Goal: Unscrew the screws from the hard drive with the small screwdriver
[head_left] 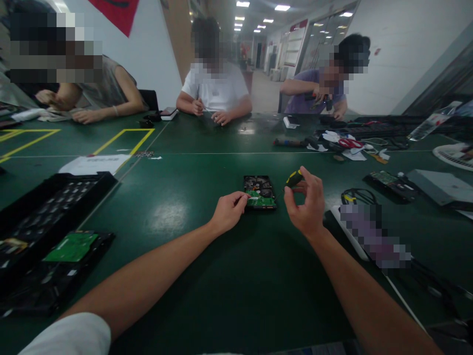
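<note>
Head cam: hard drive (264, 183) flat on green table (251, 286), board (263, 201) in place on it.
Left hand (228, 212) pinched narrow at drive's left edge, can't tell if gripping. Right hand (308, 202) holds yellow-black screwdriver (293, 179), off the drive. Done so far: looks like little; board isn't off, fastening too small to read.

A hard drive (259, 189) lies flat — yellow-marked screwdriver (293, 179) tilted nearby.
</note>
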`<action>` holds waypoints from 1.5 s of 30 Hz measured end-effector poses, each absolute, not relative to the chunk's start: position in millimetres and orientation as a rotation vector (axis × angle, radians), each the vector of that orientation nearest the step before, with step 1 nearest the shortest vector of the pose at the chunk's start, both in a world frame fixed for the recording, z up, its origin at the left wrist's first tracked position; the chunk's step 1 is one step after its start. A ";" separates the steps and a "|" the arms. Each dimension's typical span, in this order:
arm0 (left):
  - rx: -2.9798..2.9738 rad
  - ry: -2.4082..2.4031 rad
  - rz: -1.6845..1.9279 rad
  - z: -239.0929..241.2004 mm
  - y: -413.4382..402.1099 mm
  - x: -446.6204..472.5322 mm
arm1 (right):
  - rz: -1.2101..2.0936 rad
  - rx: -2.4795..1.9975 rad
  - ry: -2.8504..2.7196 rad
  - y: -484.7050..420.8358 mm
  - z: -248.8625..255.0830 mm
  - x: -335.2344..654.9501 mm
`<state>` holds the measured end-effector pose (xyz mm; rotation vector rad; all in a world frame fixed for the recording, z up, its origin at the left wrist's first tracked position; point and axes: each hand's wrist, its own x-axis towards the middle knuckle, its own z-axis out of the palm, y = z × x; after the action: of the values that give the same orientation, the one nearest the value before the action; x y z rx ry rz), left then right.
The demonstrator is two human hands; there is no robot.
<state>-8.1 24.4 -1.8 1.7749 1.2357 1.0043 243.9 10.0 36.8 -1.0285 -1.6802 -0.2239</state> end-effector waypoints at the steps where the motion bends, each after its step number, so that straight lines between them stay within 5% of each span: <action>1: 1.773 1.235 1.007 -2.2 24.5 -8.3 | -0.222 -1.033 -1.684 9.6 37.1 243.4; 45: 1.948 1.250 0.902 2.7 23.3 -7.4 | -0.217 -1.033 -1.648 10.0 37.8 247.5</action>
<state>-7.4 23.3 2.7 1.9484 1.2499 0.9021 247.5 10.0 37.8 -1.0333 -1.6481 -0.2166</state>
